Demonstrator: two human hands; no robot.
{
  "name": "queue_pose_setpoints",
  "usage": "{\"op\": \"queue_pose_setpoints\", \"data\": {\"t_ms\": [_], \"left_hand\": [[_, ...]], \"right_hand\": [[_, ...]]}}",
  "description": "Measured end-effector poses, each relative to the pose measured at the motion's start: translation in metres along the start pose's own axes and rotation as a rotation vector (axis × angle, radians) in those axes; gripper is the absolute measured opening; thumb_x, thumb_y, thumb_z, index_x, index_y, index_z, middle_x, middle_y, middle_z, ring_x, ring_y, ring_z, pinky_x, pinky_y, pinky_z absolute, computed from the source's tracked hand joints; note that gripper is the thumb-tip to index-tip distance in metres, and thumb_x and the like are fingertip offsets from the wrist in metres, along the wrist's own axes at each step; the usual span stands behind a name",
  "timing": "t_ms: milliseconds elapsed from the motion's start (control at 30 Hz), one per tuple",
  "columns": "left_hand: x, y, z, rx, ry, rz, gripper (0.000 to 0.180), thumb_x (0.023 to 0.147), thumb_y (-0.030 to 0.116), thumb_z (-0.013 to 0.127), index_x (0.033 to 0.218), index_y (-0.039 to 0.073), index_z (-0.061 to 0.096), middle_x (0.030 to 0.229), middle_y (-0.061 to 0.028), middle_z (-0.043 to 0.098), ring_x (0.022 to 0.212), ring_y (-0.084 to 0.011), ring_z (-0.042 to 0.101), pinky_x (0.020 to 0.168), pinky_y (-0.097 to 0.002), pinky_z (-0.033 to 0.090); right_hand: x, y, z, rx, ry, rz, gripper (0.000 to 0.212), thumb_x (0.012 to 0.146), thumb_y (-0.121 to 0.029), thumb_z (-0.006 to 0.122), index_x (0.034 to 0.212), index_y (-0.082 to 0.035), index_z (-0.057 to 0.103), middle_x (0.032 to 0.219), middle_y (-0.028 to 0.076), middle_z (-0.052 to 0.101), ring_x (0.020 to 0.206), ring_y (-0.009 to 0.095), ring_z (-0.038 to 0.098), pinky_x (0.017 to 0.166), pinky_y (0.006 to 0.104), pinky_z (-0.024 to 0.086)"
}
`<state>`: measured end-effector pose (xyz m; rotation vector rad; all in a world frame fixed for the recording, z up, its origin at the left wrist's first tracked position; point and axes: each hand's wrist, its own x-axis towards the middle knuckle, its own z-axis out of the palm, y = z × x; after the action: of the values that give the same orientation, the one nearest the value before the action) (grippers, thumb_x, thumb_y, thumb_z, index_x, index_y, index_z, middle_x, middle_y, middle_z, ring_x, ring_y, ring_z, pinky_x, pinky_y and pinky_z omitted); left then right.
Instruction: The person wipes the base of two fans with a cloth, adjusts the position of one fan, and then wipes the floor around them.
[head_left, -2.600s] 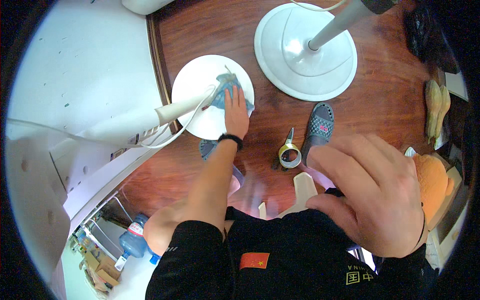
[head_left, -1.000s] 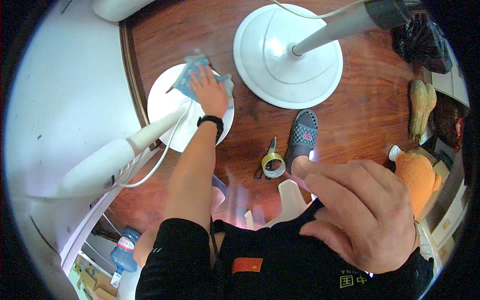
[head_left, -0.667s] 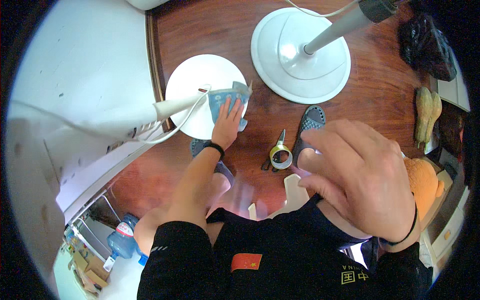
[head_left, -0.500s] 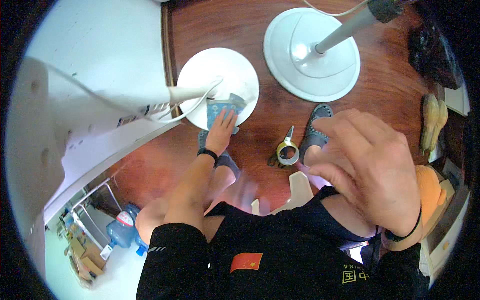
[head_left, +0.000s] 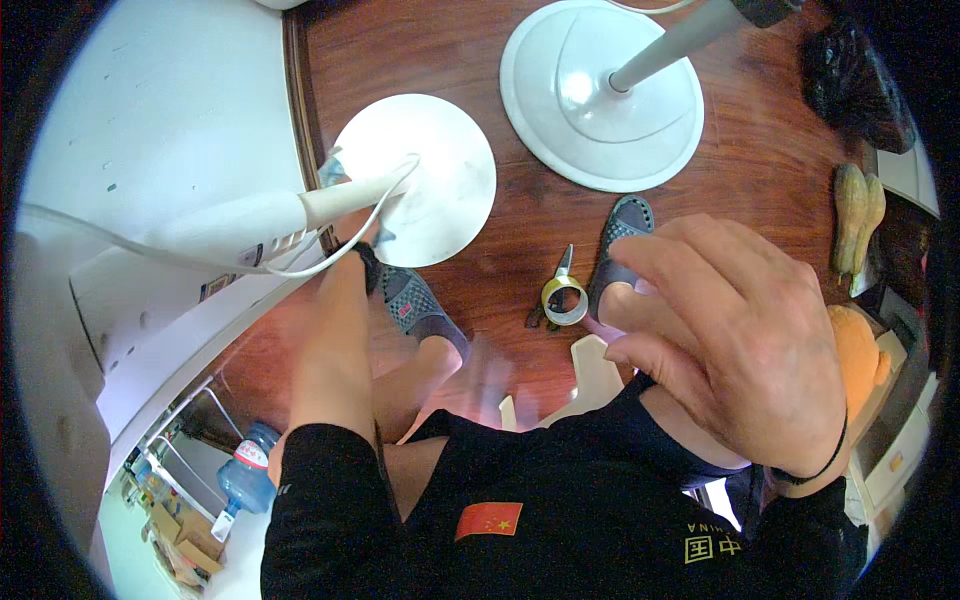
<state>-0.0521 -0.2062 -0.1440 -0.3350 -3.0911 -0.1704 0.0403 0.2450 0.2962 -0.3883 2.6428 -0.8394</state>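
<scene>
Half-hiding the left hand [head_left: 354,227]: white pole [head_left: 348,200]

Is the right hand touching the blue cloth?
No, the right hand is at the right of the view, clearly apart from the blue cloth by the left edge of the smaller white base.

The left hand [head_left: 350,229] is at the left edge of a round white base [head_left: 450,200], partly hidden behind the white pole [head_left: 335,203]. Pieces of a blue cloth [head_left: 331,169] are seen beside this hand. The right hand [head_left: 740,345] is in the air with curved fingers, and it holds nothing visible. On the brown floor [head_left: 510,270], a tape roll [head_left: 581,309] lies over the scissors [head_left: 566,258], near a grey slipper [head_left: 619,236].
</scene>
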Motion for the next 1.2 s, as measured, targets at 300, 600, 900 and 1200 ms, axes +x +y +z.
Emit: {"op": "queue_pose_setpoints", "data": {"t_ms": [300,600,900,1200], "left_hand": [[-0.021,0.077,-0.014,0.194,-0.389,-0.331,0.048,0.09,0.026,0.057,0.126,-0.005,0.06,0.129,-0.024,0.062,0.121,-0.0384,0.058,0.098,-0.0594,0.043],[-0.077,0.23,0.001,-0.369,-0.126,-0.881,0.04,0.093,0.006,0.054,0.127,-0.011,0.043,0.126,-0.0284,0.043,0.113,-0.0452,0.047,0.098,-0.0513,0.041],[-0.097,0.176,-0.03,-0.379,-0.212,-0.444,0.034,0.083,-0.004,0.06,0.117,-0.004,0.054,0.12,-0.0267,0.049,0.107,-0.0447,0.054,0.094,-0.0479,0.046],[-0.07,0.083,-0.037,-0.289,-0.452,-0.493,0.046,0.065,0.004,0.085,0.103,0.005,0.059,0.112,-0.0185,0.057,0.11,-0.0409,0.057,0.094,-0.0465,0.05]], "right_hand": [[-0.002,0.001,0.0,-0.064,0.001,-0.055,0.027,0.073,-0.02,0.079,0.091,-0.003,0.069,0.104,0.011,0.067,0.086,0.032,0.066,0.072,0.0422,0.054],[-0.016,-0.001,0.002,-0.037,0.08,-0.056,0.044,0.075,-0.02,0.08,0.11,0.001,0.064,0.096,0.017,0.064,0.086,0.039,0.064,0.073,0.0434,0.052],[-0.013,0.004,0.008,-0.052,0.055,-0.044,0.041,0.077,-0.018,0.078,0.11,0.001,0.063,0.096,0.019,0.064,0.089,0.041,0.063,0.076,0.0435,0.051],[-0.009,0.013,0.01,-0.047,0.073,-0.014,0.043,0.077,-0.018,0.08,0.112,0.002,0.064,0.098,0.018,0.066,0.089,0.038,0.065,0.077,0.0418,0.052]]}}
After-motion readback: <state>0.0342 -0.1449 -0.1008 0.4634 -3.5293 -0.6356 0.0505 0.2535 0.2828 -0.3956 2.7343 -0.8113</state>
